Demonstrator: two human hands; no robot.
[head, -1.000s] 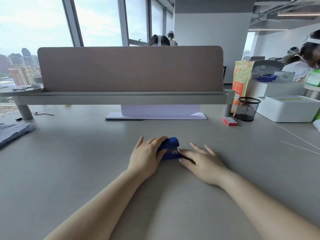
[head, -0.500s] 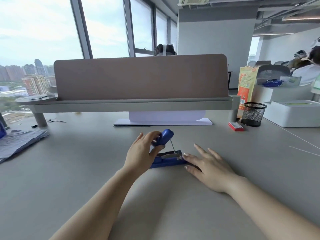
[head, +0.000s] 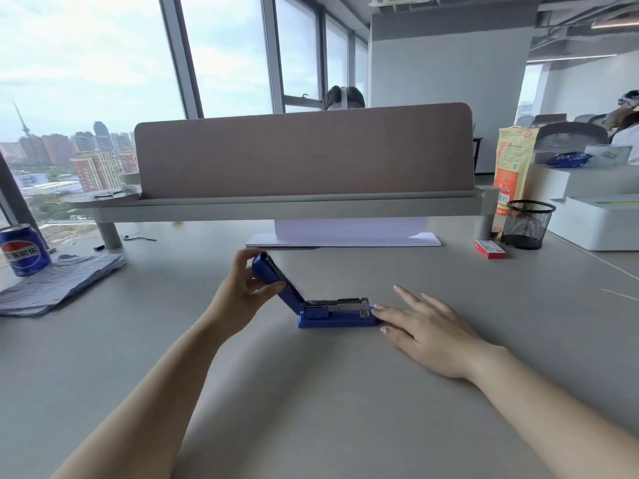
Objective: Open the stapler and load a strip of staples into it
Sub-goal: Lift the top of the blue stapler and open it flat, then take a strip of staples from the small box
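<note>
Stapler [head: 337, 314] lies mid-worktop [head: 345, 409] in the head view, its blue lid [head: 276, 283] now swung well back past upright; half a second ago it was only partly raised, and a second ago it was shut under both hands. Left hand [head: 242, 288] has its fingers [head: 268, 291] clamped on the lid's free end. Right hand [head: 427, 328] lies flat with fingers spread apart, fingertips touching the base's front end to steady it. With the metal staple channel [head: 340, 303] exposed, opening looks done; fetching a strip, probably from the red box [head: 490, 248] well apart to the right, is likely next.
</note>
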